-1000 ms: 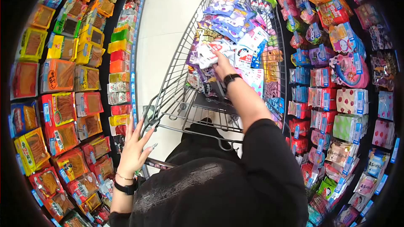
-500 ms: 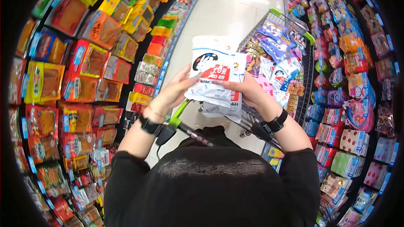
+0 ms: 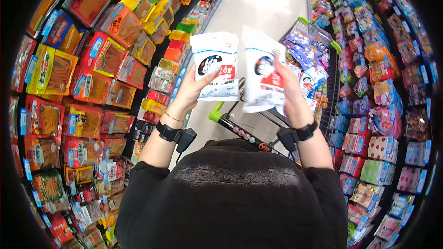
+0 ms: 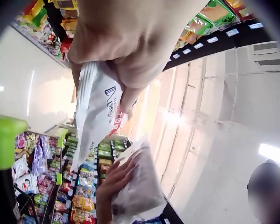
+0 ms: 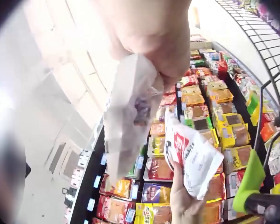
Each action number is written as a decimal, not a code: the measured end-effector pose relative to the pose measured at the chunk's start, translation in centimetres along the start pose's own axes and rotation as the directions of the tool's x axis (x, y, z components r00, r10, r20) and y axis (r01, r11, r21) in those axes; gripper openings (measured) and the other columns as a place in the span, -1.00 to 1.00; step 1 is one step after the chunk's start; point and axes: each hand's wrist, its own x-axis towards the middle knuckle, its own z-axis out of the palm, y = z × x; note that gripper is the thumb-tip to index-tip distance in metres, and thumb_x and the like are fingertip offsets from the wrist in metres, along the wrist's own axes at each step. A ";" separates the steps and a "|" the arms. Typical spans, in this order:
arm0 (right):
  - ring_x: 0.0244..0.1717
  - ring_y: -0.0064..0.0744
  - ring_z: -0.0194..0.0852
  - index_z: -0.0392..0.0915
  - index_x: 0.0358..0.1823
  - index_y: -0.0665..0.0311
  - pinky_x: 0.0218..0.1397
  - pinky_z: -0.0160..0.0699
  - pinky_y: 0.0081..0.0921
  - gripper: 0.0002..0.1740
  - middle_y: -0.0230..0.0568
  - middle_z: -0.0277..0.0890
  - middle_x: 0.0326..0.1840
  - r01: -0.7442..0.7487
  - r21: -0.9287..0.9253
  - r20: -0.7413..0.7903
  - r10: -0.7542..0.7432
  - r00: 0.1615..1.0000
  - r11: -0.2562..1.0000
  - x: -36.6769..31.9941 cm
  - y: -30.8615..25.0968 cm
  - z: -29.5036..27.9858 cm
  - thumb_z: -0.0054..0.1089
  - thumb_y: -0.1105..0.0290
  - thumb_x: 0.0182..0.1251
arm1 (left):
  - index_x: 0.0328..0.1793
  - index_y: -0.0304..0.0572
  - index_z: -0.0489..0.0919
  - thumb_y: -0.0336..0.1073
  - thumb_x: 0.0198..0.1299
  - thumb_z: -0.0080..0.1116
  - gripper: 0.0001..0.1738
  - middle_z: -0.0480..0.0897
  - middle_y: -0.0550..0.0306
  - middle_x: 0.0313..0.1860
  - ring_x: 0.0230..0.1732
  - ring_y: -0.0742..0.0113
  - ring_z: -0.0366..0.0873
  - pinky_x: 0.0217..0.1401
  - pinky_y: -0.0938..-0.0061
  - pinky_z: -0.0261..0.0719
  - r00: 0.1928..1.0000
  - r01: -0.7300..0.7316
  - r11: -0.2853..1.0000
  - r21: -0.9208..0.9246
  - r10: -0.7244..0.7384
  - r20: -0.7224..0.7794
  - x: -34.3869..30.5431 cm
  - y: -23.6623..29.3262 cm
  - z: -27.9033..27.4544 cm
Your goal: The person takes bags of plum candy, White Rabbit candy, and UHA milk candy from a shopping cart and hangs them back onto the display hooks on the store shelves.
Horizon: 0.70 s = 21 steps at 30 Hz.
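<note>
In the head view the left hand (image 3: 188,93) grips a white bag with a rabbit picture and a red label (image 3: 216,55), thumb across its front. The right hand (image 3: 294,93) holds a similar white bag (image 3: 263,71) by its right side, thumb on the front. A narrow gap separates the two upright bags. The left wrist view shows the first bag edge-on (image 4: 95,105) under the left hand (image 4: 126,51), with the second bag (image 4: 142,179) beyond. From the right wrist, the right hand's bag (image 5: 130,102) looks blurred.
A wire cart (image 3: 326,32) stands ahead and to the right, holding purple and white packs (image 3: 302,50); its handle (image 3: 240,131) crosses in front of the body. Shelves of packaged snacks (image 3: 55,71) line the left, and hanging goods (image 3: 385,115) line the right.
The two bags were brought from the cart, overlapping, to the front of the body. Now they are apart, one in each hand, the right one shifted rightward.
</note>
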 end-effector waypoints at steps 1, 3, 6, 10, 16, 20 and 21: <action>-0.11 -0.38 0.57 0.25 0.17 0.34 -0.07 0.62 -0.45 -0.57 -0.14 0.49 -0.03 0.032 -0.043 0.008 -0.032 0.999 0.999 0.4 0.5 1.0 0.06 0.33 0.35 | 0.27 -0.22 0.28 -0.33 0.18 0.19 -0.45 0.51 0.09 0.08 0.06 0.37 0.49 0.12 0.45 0.48 0.999 0.041 0.994 -0.106 -0.039 0.018 0.1 -0.3 0.5; -0.09 -0.47 0.51 0.30 0.11 0.38 -0.06 0.54 -0.52 -0.59 -0.12 0.49 -0.04 0.139 -0.319 -0.122 -0.186 0.975 0.937 1.4 2.3 2.3 0.15 0.42 0.28 | 0.29 -0.22 0.24 -0.29 0.14 0.25 -0.38 0.48 0.08 0.11 0.09 0.35 0.47 0.15 0.44 0.46 0.994 0.083 0.978 -0.194 -0.067 0.087 -0.2 -0.8 1.5; -0.04 -0.44 0.46 0.31 0.09 0.41 0.00 0.46 -0.52 -0.52 -0.15 0.50 -0.05 0.268 -0.637 -0.036 -0.375 0.926 0.723 1.2 3.9 2.8 0.25 0.44 0.17 | 0.25 -0.22 0.26 -0.43 0.02 0.30 -0.35 0.47 0.04 0.11 0.08 0.29 0.48 0.15 0.38 0.47 0.993 -0.060 0.995 0.081 0.051 0.108 0.2 -1.6 3.4; -0.03 -0.40 0.40 0.31 0.22 0.40 0.09 0.35 -0.49 -0.33 -0.15 0.46 -0.04 0.068 -0.791 -0.149 -0.299 0.943 0.608 -0.8 -1.8 2.3 0.32 0.31 0.09 | 0.20 -0.29 0.27 -0.53 -0.03 0.27 -0.37 0.53 0.01 0.00 0.02 0.26 0.54 0.08 0.36 0.53 0.972 0.178 0.983 0.039 -0.182 0.152 0.4 -2.1 4.4; 0.20 -0.39 0.36 0.37 0.19 0.21 0.17 0.30 -0.17 -0.54 -0.25 0.44 0.15 0.183 -0.741 -0.144 -0.419 0.896 0.646 -2.5 -20.2 -6.8 0.09 0.31 0.25 | 0.22 -0.31 0.23 -0.57 -0.10 0.32 -0.28 0.48 0.05 0.06 0.08 0.35 0.46 0.16 0.41 0.44 0.977 0.051 0.934 0.354 -0.120 0.174 -0.4 -4.2 4.3; 0.20 -0.36 0.36 0.35 0.20 0.24 0.04 0.40 -0.03 -0.49 -0.20 0.44 0.15 0.033 -0.730 -0.336 -0.400 0.853 0.683 1.1 -27.2 -20.2 0.16 0.30 0.21 | 0.19 -0.30 0.27 -0.56 -0.14 0.34 -0.29 0.51 0.06 0.02 0.06 0.39 0.46 0.14 0.46 0.42 0.984 -0.043 0.808 0.588 -0.067 0.163 -0.8 -3.9 5.6; 0.18 -0.34 0.38 0.37 0.18 0.25 0.01 0.43 -0.04 -0.47 -0.19 0.45 0.13 -0.029 -0.685 -0.436 -0.379 0.816 0.728 1.8 -26.9 -23.9 0.20 0.29 0.17 | 0.19 -0.30 0.28 -0.55 -0.16 0.35 -0.29 0.51 0.06 0.02 0.06 0.39 0.46 0.13 0.47 0.42 0.986 -0.054 0.775 0.630 -0.060 0.157 -0.8 -3.9 6.0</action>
